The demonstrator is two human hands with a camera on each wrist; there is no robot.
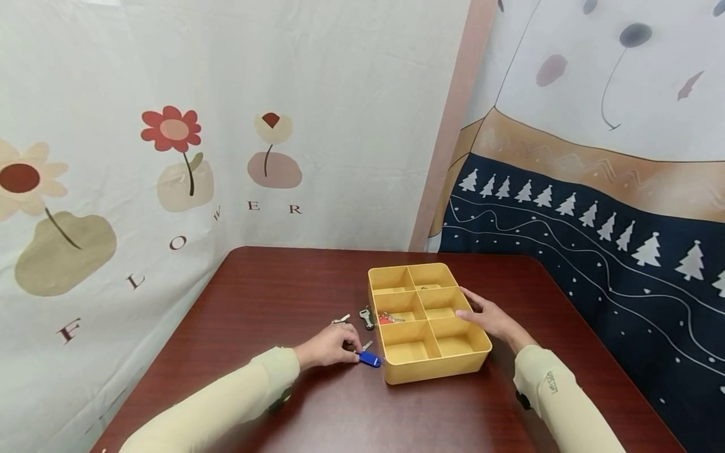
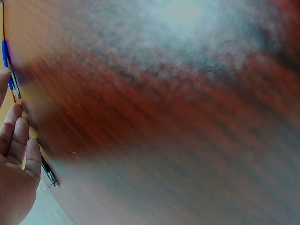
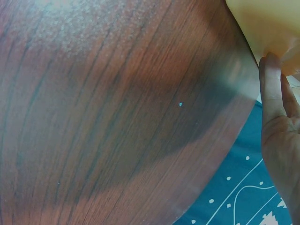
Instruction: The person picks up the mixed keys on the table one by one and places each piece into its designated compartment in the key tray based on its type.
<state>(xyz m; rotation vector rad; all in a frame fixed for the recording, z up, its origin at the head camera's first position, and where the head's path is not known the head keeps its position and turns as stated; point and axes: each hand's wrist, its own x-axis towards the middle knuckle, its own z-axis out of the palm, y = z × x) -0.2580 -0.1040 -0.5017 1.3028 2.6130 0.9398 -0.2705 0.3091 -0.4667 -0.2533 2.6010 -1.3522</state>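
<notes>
Head cam's up high, looking forward and down across the counter (image 1: 272, 289) to the printed backdrop (image 1: 351, 94). Wrist cams sit way closer, tilted over that same surface, fingers (image 2: 33, 154) at each frame's edge. Left one shares the blue tag (image 1: 369, 358) with the head view, right one the yellow box (image 1: 438, 370).

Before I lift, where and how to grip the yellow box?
Probably both long walls of the yellow box, hands coming from left and right, thumbs over the rim: thin upright walls suit a pinch. The right hand sits so; at left, come in above the keys beside it.
</notes>
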